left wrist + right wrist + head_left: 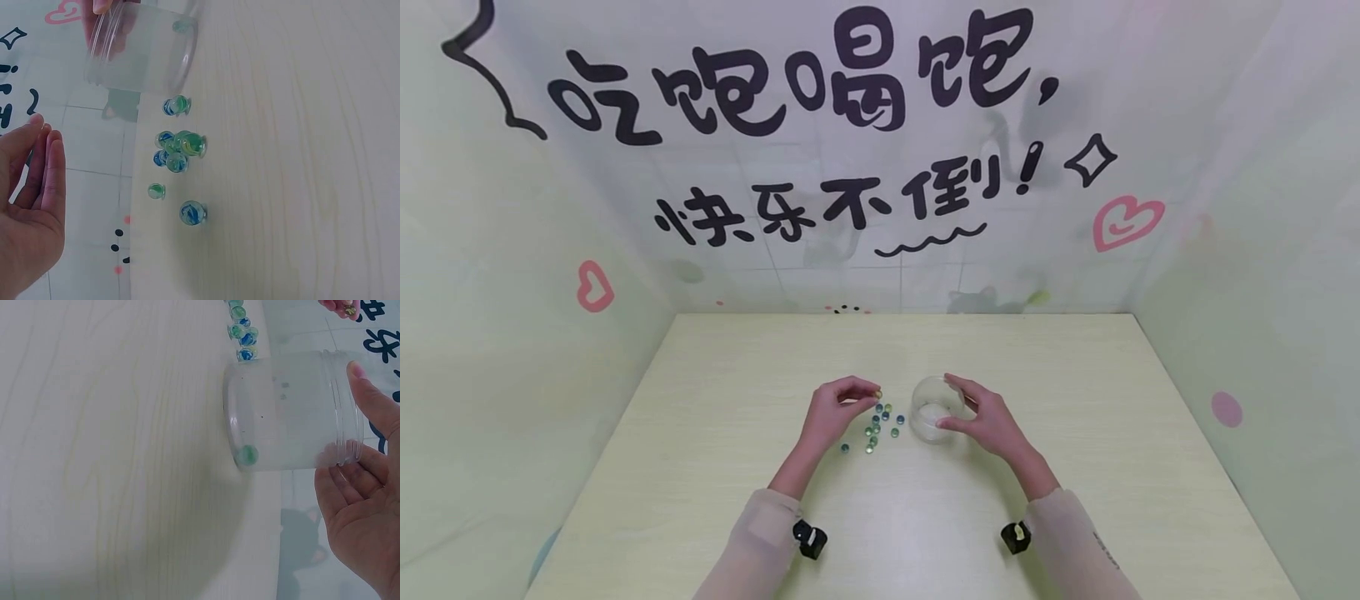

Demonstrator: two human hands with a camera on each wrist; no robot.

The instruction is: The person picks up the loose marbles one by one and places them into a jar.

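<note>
My left hand pinches a yellowish glass marble between thumb and fingertips, above the loose marbles. That marble also shows at the fingers in the right wrist view. My right hand grips a clear, open-topped jar near its ridged rim, thumb on one side and fingers on the other. Through the jar's wall, a green marble shows near the base. Several blue and green marbles lie scattered on the table between my hands, left of the jar.
The pale wood-grain table reaches back to a printed curtain with black lettering, and similar curtains hang at both sides. One blue marble lies apart, close to my left wrist. Small black devices sit at both wrists.
</note>
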